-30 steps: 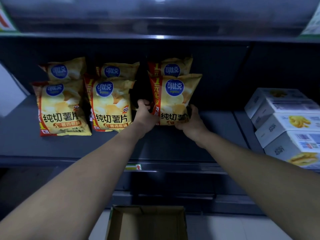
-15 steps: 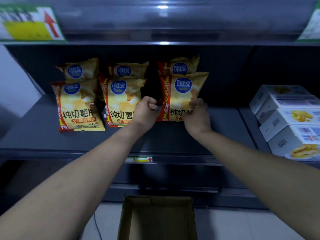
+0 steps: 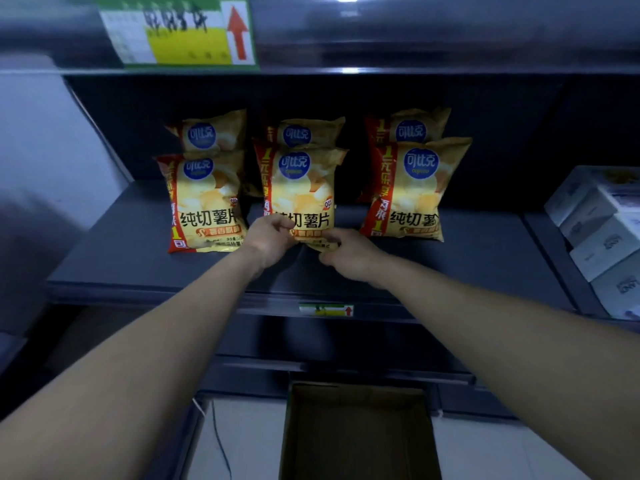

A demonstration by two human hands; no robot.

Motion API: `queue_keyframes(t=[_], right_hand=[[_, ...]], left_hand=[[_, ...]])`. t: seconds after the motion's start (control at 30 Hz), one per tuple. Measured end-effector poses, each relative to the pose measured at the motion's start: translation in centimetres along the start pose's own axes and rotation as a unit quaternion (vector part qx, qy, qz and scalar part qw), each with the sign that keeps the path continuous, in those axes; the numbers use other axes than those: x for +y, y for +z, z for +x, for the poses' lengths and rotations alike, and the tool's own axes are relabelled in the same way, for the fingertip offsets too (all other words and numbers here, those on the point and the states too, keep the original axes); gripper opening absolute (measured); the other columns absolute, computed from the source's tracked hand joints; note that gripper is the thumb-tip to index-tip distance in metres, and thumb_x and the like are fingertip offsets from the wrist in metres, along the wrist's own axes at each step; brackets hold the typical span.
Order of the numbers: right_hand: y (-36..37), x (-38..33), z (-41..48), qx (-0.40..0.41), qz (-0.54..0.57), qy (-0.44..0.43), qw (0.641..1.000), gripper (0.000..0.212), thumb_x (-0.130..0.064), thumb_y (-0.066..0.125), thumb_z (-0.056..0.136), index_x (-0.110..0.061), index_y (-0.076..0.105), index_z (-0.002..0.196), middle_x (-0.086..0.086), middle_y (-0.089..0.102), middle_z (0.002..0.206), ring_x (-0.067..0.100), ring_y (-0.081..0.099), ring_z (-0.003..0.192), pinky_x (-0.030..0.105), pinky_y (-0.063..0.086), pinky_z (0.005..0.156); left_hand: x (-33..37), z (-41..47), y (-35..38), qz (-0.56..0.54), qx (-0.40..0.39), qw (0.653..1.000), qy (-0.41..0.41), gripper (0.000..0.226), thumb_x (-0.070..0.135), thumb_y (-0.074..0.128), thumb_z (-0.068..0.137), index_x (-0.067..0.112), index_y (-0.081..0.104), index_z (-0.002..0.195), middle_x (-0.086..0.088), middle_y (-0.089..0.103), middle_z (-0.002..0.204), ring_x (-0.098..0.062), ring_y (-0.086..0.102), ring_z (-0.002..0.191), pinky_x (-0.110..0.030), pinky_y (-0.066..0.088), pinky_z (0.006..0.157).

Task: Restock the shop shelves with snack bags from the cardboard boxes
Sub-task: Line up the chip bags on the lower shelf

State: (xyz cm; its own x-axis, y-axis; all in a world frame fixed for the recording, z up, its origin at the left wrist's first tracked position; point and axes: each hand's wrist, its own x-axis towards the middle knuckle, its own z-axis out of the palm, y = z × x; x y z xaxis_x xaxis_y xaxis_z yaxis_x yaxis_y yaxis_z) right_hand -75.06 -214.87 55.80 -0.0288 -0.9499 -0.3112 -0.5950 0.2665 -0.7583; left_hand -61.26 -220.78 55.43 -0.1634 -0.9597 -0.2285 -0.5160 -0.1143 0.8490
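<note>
Two hands meet at the foot of the middle front bag (image 3: 302,188).
The left hand (image 3: 272,241) curls its fingers onto the bag's lower left corner, and the right hand (image 3: 350,255) pinches its lower right corner. The bag stands upright on the dark shelf (image 3: 485,268), between the left bag (image 3: 204,202) and the right bag (image 3: 412,192), in front of a back row of bags (image 3: 298,133). An open cardboard box (image 3: 356,434) sits on the floor below.

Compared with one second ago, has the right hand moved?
Yes. The right hand went left, from the right front bag to the middle front bag.
</note>
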Motion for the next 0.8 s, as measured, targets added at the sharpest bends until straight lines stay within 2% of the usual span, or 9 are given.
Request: queue_keyframes(t=[0.13,0.2,0.3,0.37,0.43,0.5,0.57,0.67,0.8], right_hand=[[0.7,-0.4,0.0,0.0,-0.012,0.006,1.0,0.054,-0.011,0.056,0.09,-0.015,0.04,0.142,0.006,0.046,0.143,0.021,0.045,0.128,0.02,0.035,0.096],[0.9,-0.6,0.0,-0.006,-0.014,0.005,1.0,0.054,-0.011,0.056,0.091,-0.014,0.04,0.142,0.005,0.043,0.145,0.021,0.043,0.13,0.018,0.033,0.095],[1.6,-1.1,0.3,-0.002,-0.021,0.002,1.0,0.049,-0.011,0.055,0.092,-0.011,0.043,0.14,0.007,0.043,0.144,0.022,0.042,0.131,0.019,0.032,0.096],[2.2,-1.4,0.7,0.018,-0.035,0.006,0.999,0.045,-0.014,0.055,0.092,-0.01,0.047,0.136,0.009,0.047,0.141,0.023,0.046,0.127,0.024,0.037,0.099],[2.7,-1.5,1.1,0.021,-0.042,0.013,0.999,0.046,-0.014,0.055,0.092,-0.01,0.046,0.136,0.009,0.047,0.141,0.023,0.046,0.127,0.026,0.038,0.1],[3.0,-1.6,1.4,0.005,-0.038,0.008,0.999,0.051,-0.01,0.054,0.091,-0.01,0.041,0.14,0.007,0.042,0.146,0.022,0.041,0.133,0.024,0.034,0.104],[3.2,-1.6,1.5,-0.005,-0.03,0.002,1.0,0.056,-0.008,0.054,0.091,-0.011,0.036,0.144,0.004,0.038,0.149,0.02,0.037,0.136,0.019,0.029,0.102],[3.5,-1.7,1.3,0.005,-0.023,0.003,1.0,0.059,-0.009,0.055,0.091,-0.013,0.032,0.146,0.003,0.036,0.15,0.019,0.035,0.137,0.019,0.028,0.103],[3.7,-2.5,-0.2,0.049,-0.05,-0.001,0.998,0.05,-0.01,0.054,0.093,-0.007,0.041,0.14,0.007,0.043,0.145,0.021,0.042,0.133,0.021,0.033,0.1]], left_hand=[[-1.4,-0.2,-1.0,-0.009,-0.021,1.0,0.016,0.021,-0.006,0.053,0.087,0.012,0.059,0.094,-0.003,0.055,0.08,-0.015,0.051,0.076,-0.021,0.045,0.069],[-2.4,-0.1,-2.0,-0.001,0.015,1.0,0.007,0.023,-0.004,0.054,0.087,0.016,0.059,0.078,-0.006,0.059,0.086,-0.018,0.053,0.082,-0.026,0.045,0.077],[-3.8,0.2,-4.1,0.022,0.103,0.994,-0.037,0.027,0.001,0.051,0.089,0.017,0.056,0.068,-0.005,0.059,0.08,-0.019,0.052,0.083,-0.025,0.041,0.074],[-4.8,0.5,-5.4,0.023,0.137,0.989,-0.053,0.02,0.003,0.049,0.09,0.011,0.06,0.076,-0.008,0.059,0.086,-0.021,0.053,0.086,-0.026,0.042,0.075],[-5.5,0.9,-6.2,0.031,0.132,0.989,-0.062,0.013,0.002,0.05,0.091,0.005,0.063,0.091,-0.011,0.059,0.095,-0.024,0.054,0.093,-0.027,0.045,0.08],[-6.1,1.3,-6.8,0.029,0.116,0.991,-0.068,0.022,-0.001,0.052,0.09,0.003,0.062,0.109,-0.013,0.06,0.111,-0.027,0.055,0.108,-0.03,0.046,0.096],[-6.5,1.5,-7.1,0.022,0.107,0.992,-0.069,0.03,-0.003,0.054,0.089,0.004,0.059,0.118,-0.013,0.057,0.124,-0.029,0.052,0.117,-0.033,0.043,0.104],[-6.8,1.6,-7.5,0.017,0.1,0.993,-0.064,0.03,-0.004,0.052,0.089,0.004,0.058,0.118,-0.013,0.056,0.126,-0.028,0.052,0.119,-0.032,0.043,0.104],[-6.2,0.1,-7.5,0.013,0.091,0.995,-0.043,0.019,-0.002,0.046,0.091,0.006,0.06,0.101,-0.016,0.06,0.116,-0.029,0.055,0.111,-0.032,0.047,0.097]])
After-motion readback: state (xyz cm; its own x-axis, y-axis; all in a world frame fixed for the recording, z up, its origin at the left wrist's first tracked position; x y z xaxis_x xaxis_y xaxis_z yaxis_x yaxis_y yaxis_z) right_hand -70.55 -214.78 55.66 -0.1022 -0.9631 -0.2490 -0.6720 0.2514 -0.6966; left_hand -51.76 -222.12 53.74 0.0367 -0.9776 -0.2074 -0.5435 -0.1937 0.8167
